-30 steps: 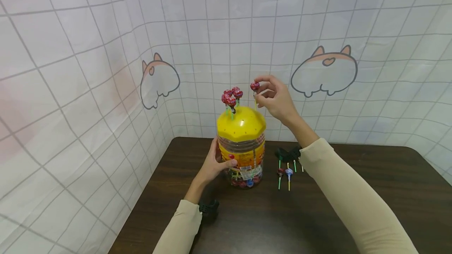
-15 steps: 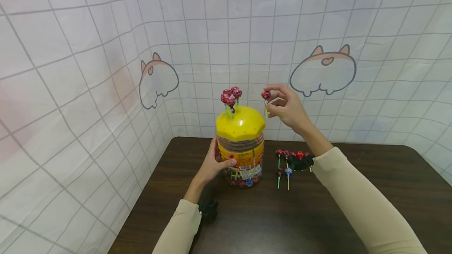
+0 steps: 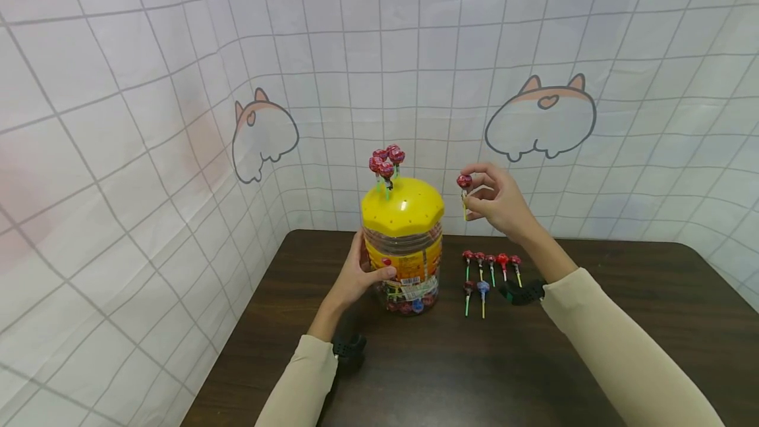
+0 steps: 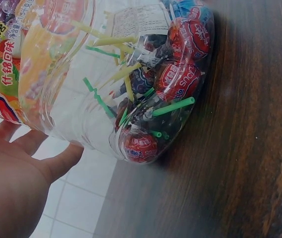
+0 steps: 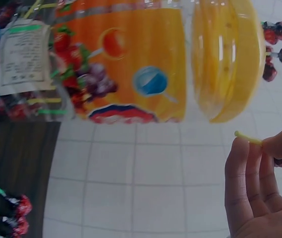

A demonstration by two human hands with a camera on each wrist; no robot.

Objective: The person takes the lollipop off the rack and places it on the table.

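Jar (image 3: 414, 261) is gripped upright on table (image 3: 415, 374) by left hand (image 3: 360, 279), thumb and fingers spread wide round its side. Red lollipop (image 3: 464, 181) is pinched in right hand (image 3: 501, 204), near-closed fingertips on stick, beside yellow lid (image 3: 409, 209). More lollipops (image 3: 387, 170) are stuck in lid.

On the jar (image 3: 403, 244), a yellow lid (image 3: 403, 206) tops an orange label (image 5: 131, 29) with purple grapes (image 5: 98, 79); the held lollipop (image 3: 464, 181) is red on a yellow stick (image 3: 465, 213). A white backdrop (image 3: 367, 31) carries grey gridlines (image 3: 418, 71) and 2 peach-and-white animal drawings (image 3: 542, 125); the table (image 3: 415, 381) is dark brown.
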